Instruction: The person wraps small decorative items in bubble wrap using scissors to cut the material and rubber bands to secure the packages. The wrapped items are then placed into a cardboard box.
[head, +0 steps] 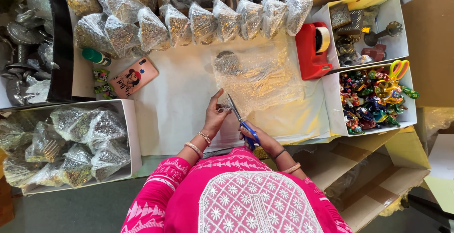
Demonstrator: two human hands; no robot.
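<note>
My right hand (pixel 265 141) is closed around the blue handles of the scissors (pixel 241 122), whose blades point up and away from me into the near edge of the bubble wrap (pixel 260 79). My left hand (pixel 215 115) pinches that same edge just left of the blades, fingers shut on the wrap. The wrap spreads out beyond my grip over the white paper (pixel 179 100), with a small wrapped piece (pixel 228 64) lying on its far part. Left of my hands the paper is bare up to the phone (pixel 133 77). Beyond the wrap stands a row of wrapped bundles (pixel 203 22). To the right, the red tape dispenser (pixel 313 49) sits close to the wrap's far corner, with the box of coloured figures (pixel 373 98) beside it. A box of bundles (pixel 71 143) sits well to my left.
</note>
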